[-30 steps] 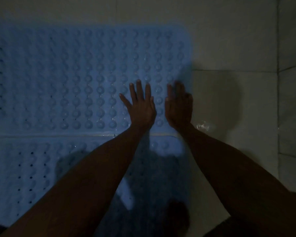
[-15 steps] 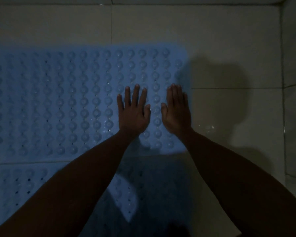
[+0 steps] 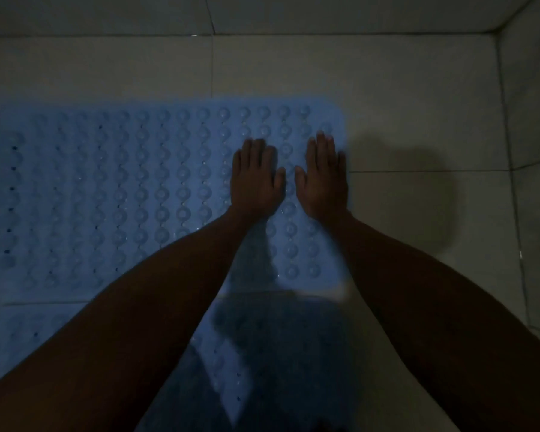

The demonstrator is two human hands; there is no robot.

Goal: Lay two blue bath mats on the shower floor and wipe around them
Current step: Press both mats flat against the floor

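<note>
A blue bath mat (image 3: 131,194) with rows of round bumps lies flat on the tiled shower floor (image 3: 387,98). My left hand (image 3: 256,179) and my right hand (image 3: 323,179) lie side by side, palms down with straight fingers, pressing on its right end near the far right corner. A second blue mat (image 3: 272,353) lies just nearer to me, its far edge meeting the first mat's near edge. My forearms and their shadow cover much of the second mat.
Pale tiled walls (image 3: 533,120) close the floor off at the back and on the right, meeting in the far right corner. A strip of bare tile runs behind the mats and to their right. The light is dim.
My view has tilted up, so the mats sit lower in the frame and the back wall shows. Both hands have slid toward the mat's far right corner, fingers drawn closer together.
</note>
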